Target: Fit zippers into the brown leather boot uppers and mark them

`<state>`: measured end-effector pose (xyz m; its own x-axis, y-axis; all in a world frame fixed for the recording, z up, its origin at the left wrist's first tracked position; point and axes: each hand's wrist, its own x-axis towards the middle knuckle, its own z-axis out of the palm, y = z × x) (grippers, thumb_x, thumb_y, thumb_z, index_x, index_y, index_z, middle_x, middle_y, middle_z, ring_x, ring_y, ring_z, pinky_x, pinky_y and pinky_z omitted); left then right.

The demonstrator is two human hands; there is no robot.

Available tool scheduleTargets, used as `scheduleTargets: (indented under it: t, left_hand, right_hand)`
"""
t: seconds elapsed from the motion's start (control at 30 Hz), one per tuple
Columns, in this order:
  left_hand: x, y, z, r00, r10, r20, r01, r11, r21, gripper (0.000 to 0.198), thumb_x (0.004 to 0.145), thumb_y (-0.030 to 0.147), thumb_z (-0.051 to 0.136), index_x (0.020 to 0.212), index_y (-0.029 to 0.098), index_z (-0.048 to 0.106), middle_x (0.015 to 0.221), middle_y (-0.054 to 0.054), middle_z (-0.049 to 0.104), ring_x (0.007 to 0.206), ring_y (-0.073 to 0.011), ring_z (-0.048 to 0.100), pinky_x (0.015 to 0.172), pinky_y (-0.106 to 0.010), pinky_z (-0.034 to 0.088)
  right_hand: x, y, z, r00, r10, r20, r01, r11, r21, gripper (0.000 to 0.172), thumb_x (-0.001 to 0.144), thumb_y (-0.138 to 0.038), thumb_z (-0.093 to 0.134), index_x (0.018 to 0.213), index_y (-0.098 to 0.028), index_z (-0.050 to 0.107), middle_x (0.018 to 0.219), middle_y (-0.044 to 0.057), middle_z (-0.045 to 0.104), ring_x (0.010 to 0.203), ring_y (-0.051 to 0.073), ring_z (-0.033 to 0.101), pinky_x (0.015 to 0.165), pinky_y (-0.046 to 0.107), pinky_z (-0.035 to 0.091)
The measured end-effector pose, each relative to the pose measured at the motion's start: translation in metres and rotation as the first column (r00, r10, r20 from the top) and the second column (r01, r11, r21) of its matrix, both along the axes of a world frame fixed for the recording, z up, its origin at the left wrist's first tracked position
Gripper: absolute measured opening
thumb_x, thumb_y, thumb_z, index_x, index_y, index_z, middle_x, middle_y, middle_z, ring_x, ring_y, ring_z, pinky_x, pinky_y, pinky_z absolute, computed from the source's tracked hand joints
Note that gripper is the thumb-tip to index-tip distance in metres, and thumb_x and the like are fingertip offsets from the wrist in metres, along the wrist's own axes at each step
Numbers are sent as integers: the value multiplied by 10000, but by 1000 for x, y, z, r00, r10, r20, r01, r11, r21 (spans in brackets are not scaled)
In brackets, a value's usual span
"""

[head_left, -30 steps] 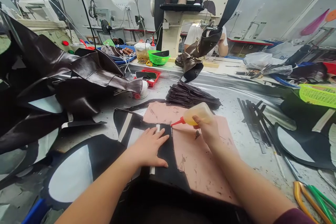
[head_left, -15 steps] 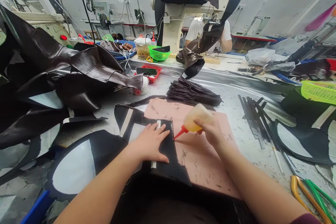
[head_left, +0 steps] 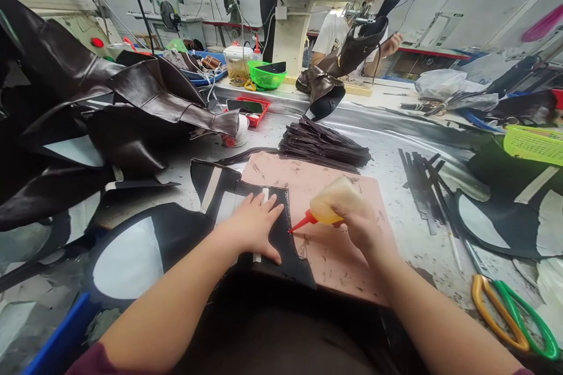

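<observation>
Too much could be squeezed from the glue bottle (head_left: 332, 205) clasped in the right grip (head_left: 363, 225), flooding the leather piece (head_left: 288, 246) pinned under the flat, spread left grip (head_left: 253, 225).

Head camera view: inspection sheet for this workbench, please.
Surface: metal table, scuffed, with a stained pink mat in the middle.
Job's things: black leather piece on the mat; glue bottle, red nozzle at the piece's edge.
Clutter: brown leather pile left; stack of dark pieces behind the mat; black strips right.
Hands: left hand flat on the piece; right hand grips the glue bottle.
Cables: cords hang by the back wall; none on the mat.
Surroundings: sewing machine, another person behind it.
</observation>
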<state>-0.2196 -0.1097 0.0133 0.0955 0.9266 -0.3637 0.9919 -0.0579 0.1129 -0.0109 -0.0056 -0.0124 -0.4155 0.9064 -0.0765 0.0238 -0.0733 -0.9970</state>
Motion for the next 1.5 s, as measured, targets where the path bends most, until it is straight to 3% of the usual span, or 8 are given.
scheduleTargets:
  t: [0.5, 0.67, 0.8, 0.97, 1.13, 1.27, 1.4, 1.5]
  left_hand:
    - [2, 5, 2, 999, 9, -41, -10, 999, -30, 1170, 461, 721, 656, 1405, 165, 244, 1485, -139, 171, 1359, -360, 111, 1095, -498, 110]
    - [16, -18, 13, 984, 98, -150, -64, 974, 215, 797, 655, 655, 603, 1230, 114, 493, 1322, -185, 455, 1197, -331, 435, 999, -420, 342]
    - [36, -51, 10, 914, 359, -189, -288, 902, 322, 642, 842, 640, 277, 899, 109, 635, 966, -188, 640, 909, -315, 605, 705, -384, 490]
    - [43, -69, -9, 908, 378, -181, -309, 896, 319, 505, 873, 425, 363, 1186, 69, 538, 1298, -204, 480, 1215, -338, 438, 900, -438, 461]
    - [17, -80, 7, 988, 118, -101, -104, 985, 136, 436, 849, 265, 400, 1266, 168, 483, 1395, -71, 386, 1284, -224, 371, 1040, -372, 366]
    - [-19, -93, 28, 993, -65, -102, 74, 994, 86, 441, 779, 97, 372, 1108, 288, 596, 1366, 18, 433, 1284, -199, 373, 1081, -430, 284]
    - [-56, -103, 48, 987, -54, -152, 57, 998, 15, 478, 650, -8, 372, 883, 301, 652, 1307, 73, 498, 1299, -217, 348, 1082, -513, 209]
    - [-69, -100, 61, 990, 24, -137, -31, 998, -50, 398, 625, 44, 441, 872, 277, 648, 1297, 46, 516, 1231, -215, 443, 1041, -425, 320]
  right_hand:
    - [21, -3, 12, 992, 104, 68, -107, 993, 43, 508, 511, -408, 780, 926, -186, 590, 724, 36, 625, 624, 211, 589, 409, 280, 459]
    - [37, 2, 19, 984, 163, 72, -164, 986, 7, 522, 489, -373, 791, 928, -182, 584, 741, 45, 625, 633, 211, 588, 398, 266, 450]
    - [57, -5, 14, 993, 55, -102, -70, 987, -147, 444, 464, -439, 771, 771, -189, 570, 614, 7, 563, 507, 172, 536, 338, 249, 391]
    - [73, -24, 5, 952, -150, -269, 0, 873, -487, 398, 607, -537, 661, 831, -220, 570, 689, 24, 598, 459, 129, 480, 330, 234, 357]
    - [85, -27, 8, 886, -296, -358, 34, 811, -585, 389, 593, -476, 707, 866, -222, 595, 740, 19, 622, 405, 80, 391, 315, 211, 317]
    - [97, -25, 13, 821, -437, -368, 78, 724, -685, 452, 491, -404, 786, 859, -214, 605, 708, -2, 616, 410, 67, 418, 310, 179, 339]
    - [104, -23, 12, 796, -462, -392, 55, 699, -713, 464, 457, -375, 808, 838, -208, 603, 684, -4, 612, 395, 66, 418, 299, 182, 358]
    - [102, -22, 9, 793, -464, -395, 62, 706, -706, 464, 456, -354, 814, 848, -217, 607, 685, 1, 620, 395, 75, 436, 294, 188, 373]
